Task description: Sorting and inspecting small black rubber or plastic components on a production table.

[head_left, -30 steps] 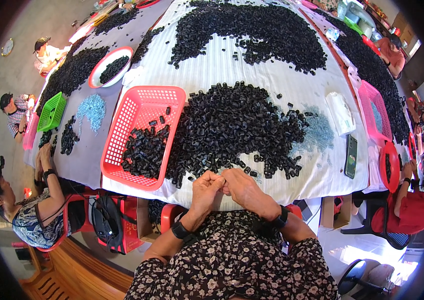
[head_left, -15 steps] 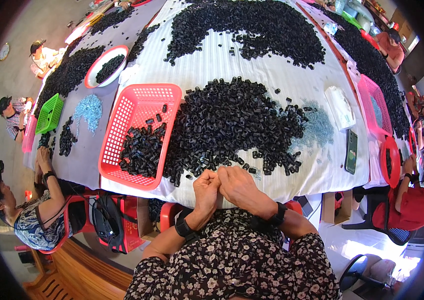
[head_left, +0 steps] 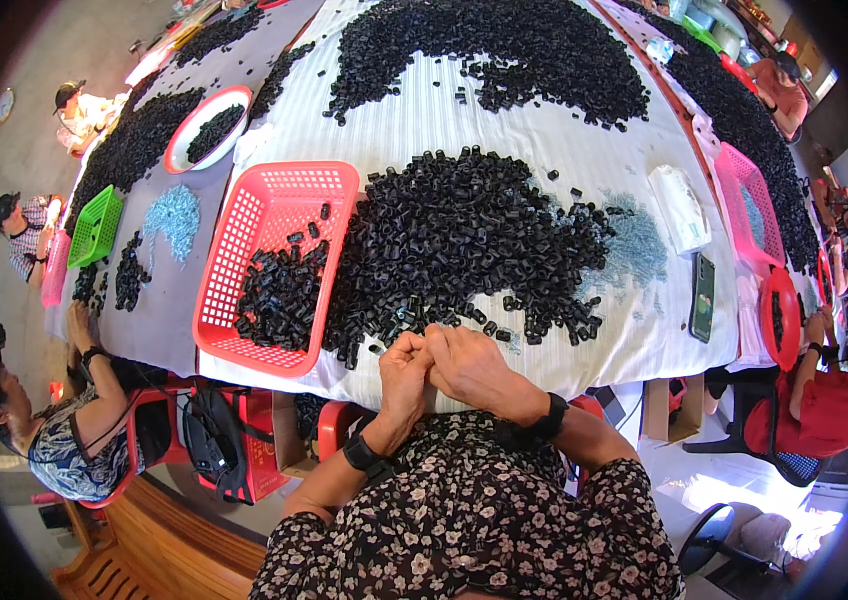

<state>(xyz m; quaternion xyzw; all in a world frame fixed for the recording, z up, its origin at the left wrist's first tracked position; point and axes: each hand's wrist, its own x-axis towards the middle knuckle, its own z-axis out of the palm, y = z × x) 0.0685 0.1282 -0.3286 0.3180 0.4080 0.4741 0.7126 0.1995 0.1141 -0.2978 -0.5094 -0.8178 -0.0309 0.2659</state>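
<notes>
My left hand [head_left: 405, 372] and my right hand [head_left: 474, 362] meet at the near edge of the table, fingertips pinched together. Whatever they pinch is hidden by the fingers. Just beyond them spreads a big heap of small black plastic pieces [head_left: 454, 240], short and tube-like. On the left of the heap stands a pink-red plastic basket [head_left: 226, 345] with slotted walls, partly filled with the same black pieces. A scatter of small pale-blue bits [head_left: 636, 245] lies along the heap's right side.
A white packet [head_left: 679, 210] and a dark phone [head_left: 703, 298] lie on the right. Farther off is another black heap [head_left: 504, 50]. At left are a green basket [head_left: 96, 228], a red-rimmed bowl [head_left: 176, 160] and a blue pile [head_left: 173, 218]. Other people sit along both sides.
Both hands have shifted slightly up, toward the heap, and stay pinched together. The view has moved a little; the basket and heap look the same.
</notes>
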